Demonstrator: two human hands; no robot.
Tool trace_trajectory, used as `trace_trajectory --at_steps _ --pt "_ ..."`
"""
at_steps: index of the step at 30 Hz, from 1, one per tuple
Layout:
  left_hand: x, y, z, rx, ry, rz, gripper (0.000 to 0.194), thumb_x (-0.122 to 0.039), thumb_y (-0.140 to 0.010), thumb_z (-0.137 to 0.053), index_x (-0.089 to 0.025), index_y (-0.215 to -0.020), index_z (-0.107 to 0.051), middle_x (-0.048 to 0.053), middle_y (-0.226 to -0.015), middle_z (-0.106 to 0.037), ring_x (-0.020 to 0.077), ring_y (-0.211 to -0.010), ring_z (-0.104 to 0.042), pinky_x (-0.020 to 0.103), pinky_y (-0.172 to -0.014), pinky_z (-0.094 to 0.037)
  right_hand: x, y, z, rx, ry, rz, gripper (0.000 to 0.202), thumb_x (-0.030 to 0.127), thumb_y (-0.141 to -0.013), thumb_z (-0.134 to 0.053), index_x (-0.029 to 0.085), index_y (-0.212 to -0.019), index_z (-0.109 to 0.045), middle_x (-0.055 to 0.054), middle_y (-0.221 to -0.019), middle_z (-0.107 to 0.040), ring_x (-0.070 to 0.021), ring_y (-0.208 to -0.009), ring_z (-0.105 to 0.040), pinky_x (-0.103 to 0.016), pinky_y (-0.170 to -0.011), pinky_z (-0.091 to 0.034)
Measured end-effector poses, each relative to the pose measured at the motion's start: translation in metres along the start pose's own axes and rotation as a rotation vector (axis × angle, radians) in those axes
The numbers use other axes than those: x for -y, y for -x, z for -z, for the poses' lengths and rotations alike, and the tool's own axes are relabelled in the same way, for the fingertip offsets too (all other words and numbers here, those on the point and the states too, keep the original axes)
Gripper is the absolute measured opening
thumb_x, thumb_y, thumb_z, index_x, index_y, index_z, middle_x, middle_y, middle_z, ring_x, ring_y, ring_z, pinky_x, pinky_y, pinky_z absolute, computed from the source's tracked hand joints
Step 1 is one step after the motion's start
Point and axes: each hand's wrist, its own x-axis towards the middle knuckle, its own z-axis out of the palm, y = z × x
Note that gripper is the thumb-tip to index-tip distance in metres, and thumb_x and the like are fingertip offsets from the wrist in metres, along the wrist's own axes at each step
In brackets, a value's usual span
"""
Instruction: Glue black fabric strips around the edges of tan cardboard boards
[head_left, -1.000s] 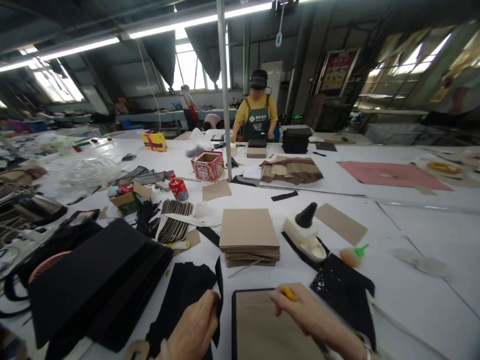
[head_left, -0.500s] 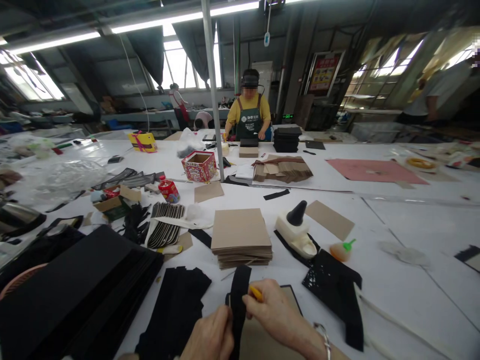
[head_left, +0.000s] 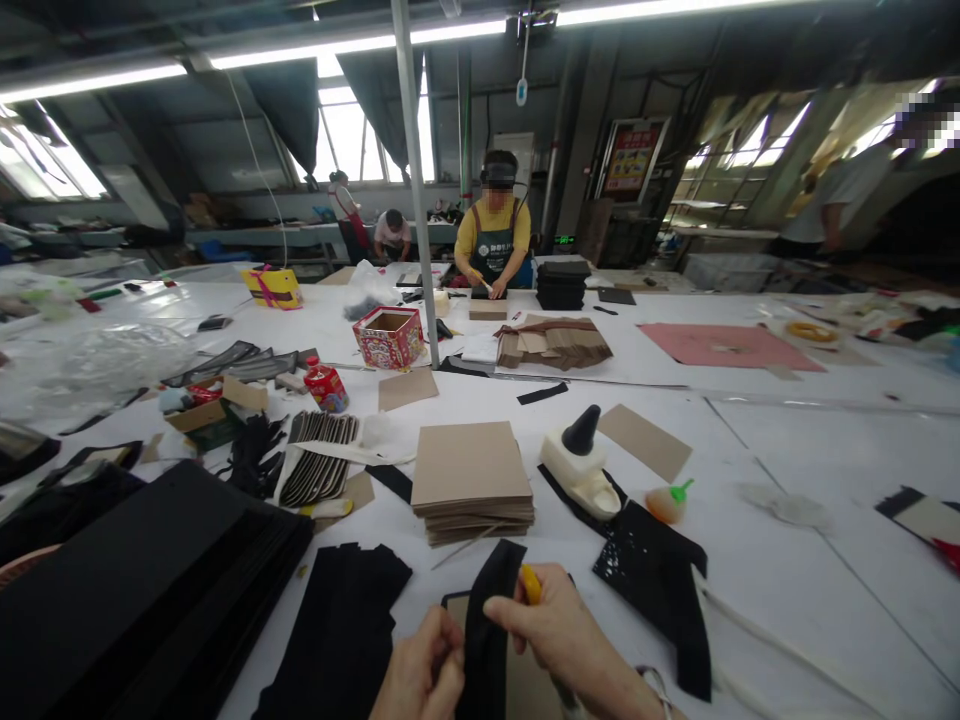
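Note:
A black strip [head_left: 491, 610] stands upright over a beige board [head_left: 529, 685] at the bottom middle. My right hand [head_left: 551, 615] pinches the strip's right edge between thumb and fingers, with a yellow-handled tool [head_left: 532, 584] held in the same hand. On the strip's left side, my left hand [head_left: 427, 660] has its fingers closed together at the edge; what they grip is too small to make out. Just beyond both hands sits a stack of beige boards [head_left: 472, 470]. Black fabric pieces [head_left: 337, 620] lie left of my left hand.
A cream bottle with a black cone [head_left: 581, 465] and a glue-marked black piece [head_left: 652, 570] are at the right. Large black sheets [head_left: 150, 590] fill the lower left. A metal post [head_left: 416, 180] rises mid-table. Across the table, a person in yellow [head_left: 495, 235] works.
My hands have shifted slightly apart, and the black strip now leans right at its top. The view has turned a little. The person across the table has brought both hands together.

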Motion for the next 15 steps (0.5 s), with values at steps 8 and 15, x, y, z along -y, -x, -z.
trace_trajectory --at_steps 8,15 --pt "0.027 -0.002 0.036 -0.33 -0.094 0.068 0.027 -0.05 -0.084 -0.038 -0.025 -0.076 -0.046 -0.005 -0.061 -0.044 0.0137 -0.057 -0.044 0.025 -0.055 -0.038 0.004 0.011 0.022 -0.055 -0.059 -0.07 0.034 0.047 -0.067 -0.065 0.021 -0.06 -0.045 0.007 -0.044 -0.045 -0.0035 -0.034 -0.025 -0.019 -0.035 -0.015" --pt "0.098 -0.008 0.119 -0.591 -0.567 0.252 0.032 -0.039 -0.072 -0.041 -0.021 -0.094 -0.055 0.014 -0.105 -0.066 0.0315 -0.102 -0.061 0.047 -0.093 -0.045 -0.002 0.025 0.043 -0.059 -0.082 -0.1 0.042 0.059 -0.066 -0.06 0.021 -0.055 -0.045 0.011 -0.033 -0.032 -0.003 -0.03 -0.018 -0.021 -0.035 -0.011"
